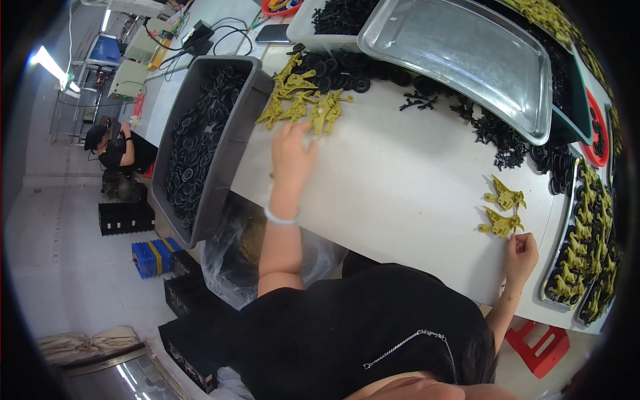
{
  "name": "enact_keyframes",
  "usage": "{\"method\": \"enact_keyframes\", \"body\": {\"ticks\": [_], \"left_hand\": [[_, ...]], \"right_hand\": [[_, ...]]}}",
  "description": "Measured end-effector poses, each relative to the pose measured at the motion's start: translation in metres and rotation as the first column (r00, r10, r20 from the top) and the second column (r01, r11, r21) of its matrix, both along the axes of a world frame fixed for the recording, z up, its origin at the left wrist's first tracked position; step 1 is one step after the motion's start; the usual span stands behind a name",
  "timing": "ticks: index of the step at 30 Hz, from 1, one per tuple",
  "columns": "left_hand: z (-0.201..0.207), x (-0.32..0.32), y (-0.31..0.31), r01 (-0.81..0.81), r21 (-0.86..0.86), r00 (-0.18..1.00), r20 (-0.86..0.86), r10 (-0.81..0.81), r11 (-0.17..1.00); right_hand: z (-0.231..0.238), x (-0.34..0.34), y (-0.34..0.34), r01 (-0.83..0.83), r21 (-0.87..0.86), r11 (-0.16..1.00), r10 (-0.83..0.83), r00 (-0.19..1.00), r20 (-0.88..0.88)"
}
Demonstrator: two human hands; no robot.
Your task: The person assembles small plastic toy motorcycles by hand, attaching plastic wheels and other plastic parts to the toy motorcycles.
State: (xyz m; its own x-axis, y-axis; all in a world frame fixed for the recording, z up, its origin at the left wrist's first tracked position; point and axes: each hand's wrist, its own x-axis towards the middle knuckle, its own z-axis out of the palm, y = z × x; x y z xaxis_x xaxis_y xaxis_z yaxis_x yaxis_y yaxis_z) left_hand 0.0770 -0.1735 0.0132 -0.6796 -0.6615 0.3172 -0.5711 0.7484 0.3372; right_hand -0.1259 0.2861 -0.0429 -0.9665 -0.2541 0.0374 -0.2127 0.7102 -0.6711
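Note:
My left hand (pixel 293 153) reaches over the near edge of a cluster of yellow-green moulded plastic toy parts (pixel 327 110) at the far left of the table. Its fingers and thumb are apart, and I see nothing between them. At the right, my right hand (pixel 522 253) has its fingertips pinched at the lower end of a yellow-green toy part (pixel 501 223), which appears to lie on the table. Just beyond it is a second, similar toy part (pixel 505 196). The fingertips partly hide where they meet the piece.
A grey bin (pixel 227 147) of black wheels stands at the left. Small black plastic pieces (pixel 500 137) lie beside a metal tray (pixel 460 53) at the back. Trays of yellow-and-black toys (pixel 580 240) line the right edge. A red stool (pixel 540 348) is below; another person (pixel 117 150) sits far left.

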Motion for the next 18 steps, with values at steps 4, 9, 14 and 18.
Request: {"method": "enact_keyframes", "body": {"ticks": [4, 9, 14, 18], "left_hand": [[-0.013, -0.021, -0.006, 0.018, -0.086, 0.999, 0.031, -0.015, 0.996], [-0.019, -0.007, -0.023, -0.059, 0.023, 0.989, -0.131, 0.061, 0.998], [0.007, -0.008, -0.009, -0.038, 0.308, 0.827, -0.525, 0.203, 0.951], [0.015, -0.024, 0.022, 0.305, 0.736, 0.856, -0.49, 0.164, 0.605]], "right_hand": [[0.003, 0.004, -0.007, 0.054, -0.026, 0.998, -0.054, 0.998, 0.015], [-0.008, 0.004, -0.004, 0.012, -0.11, 0.994, -0.015, 1.0, -0.027], [-0.004, 0.003, -0.001, 0.047, -0.048, 0.998, -0.047, 0.999, -0.002], [-0.01, 0.004, 0.002, 0.083, -0.139, 0.987, -0.085, 0.996, -0.008]]}}
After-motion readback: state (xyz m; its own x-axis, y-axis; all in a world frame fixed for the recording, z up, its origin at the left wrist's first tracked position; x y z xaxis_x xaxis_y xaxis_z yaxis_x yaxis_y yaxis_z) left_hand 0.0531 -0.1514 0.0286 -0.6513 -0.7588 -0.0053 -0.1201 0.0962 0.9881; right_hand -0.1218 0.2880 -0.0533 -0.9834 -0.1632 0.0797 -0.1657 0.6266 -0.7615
